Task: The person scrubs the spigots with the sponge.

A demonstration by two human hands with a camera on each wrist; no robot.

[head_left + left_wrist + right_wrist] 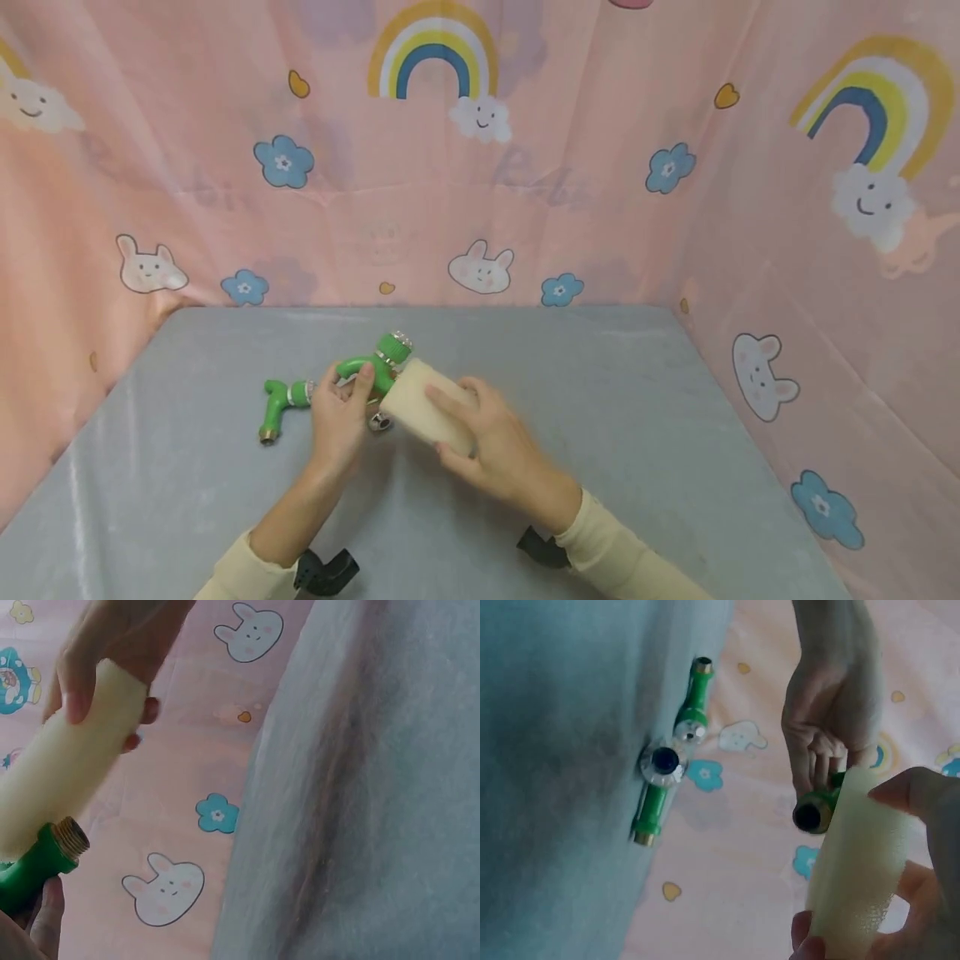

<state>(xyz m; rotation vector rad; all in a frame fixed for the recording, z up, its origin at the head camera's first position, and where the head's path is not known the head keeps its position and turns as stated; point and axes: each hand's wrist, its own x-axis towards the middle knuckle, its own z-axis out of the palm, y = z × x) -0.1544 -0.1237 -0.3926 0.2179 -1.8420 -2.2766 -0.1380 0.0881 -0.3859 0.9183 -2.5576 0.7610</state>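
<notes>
My left hand (341, 417) grips a green tap (384, 375) with a metal-ringed green cap. The tap's bare brass-coloured threaded end (73, 838) shows in the left wrist view. My right hand (498, 442) holds a thick cream sponge (423, 404), thumb on one face and fingers around the other side. One end of the sponge overlaps the held tap in all three views. In the right wrist view the tap's dark round opening (810, 816) sits beside the sponge.
More green tap parts (276, 410) lie on the grey-covered table (637, 433), left of my left hand. A silver round end (381, 422) shows below the held tap. Pink patterned cloth (585, 208) hangs behind and at both sides. Dark curved pieces (327, 573) sit at both wrists.
</notes>
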